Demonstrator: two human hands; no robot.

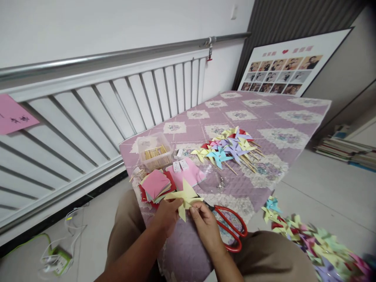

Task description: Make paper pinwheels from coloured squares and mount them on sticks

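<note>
Both hands hold a pale yellow paper pinwheel (185,196) over the near end of a purple quilted table (264,117). My left hand (167,215) pinches its left side with closed fingers. My right hand (205,227) grips its lower right edge, fingers closed too. Red-handled scissors (232,229) lie just right of my right hand. A stack of pink and red paper squares (155,186) sits behind my left hand.
A clear box of wooden sticks (155,152) stands at the table's left. Several finished pinwheels (227,149) lie mid-table, and more are piled on the floor (320,244) at right. A white radiator (102,102) lines the wall; a power strip (58,264) lies lower left.
</note>
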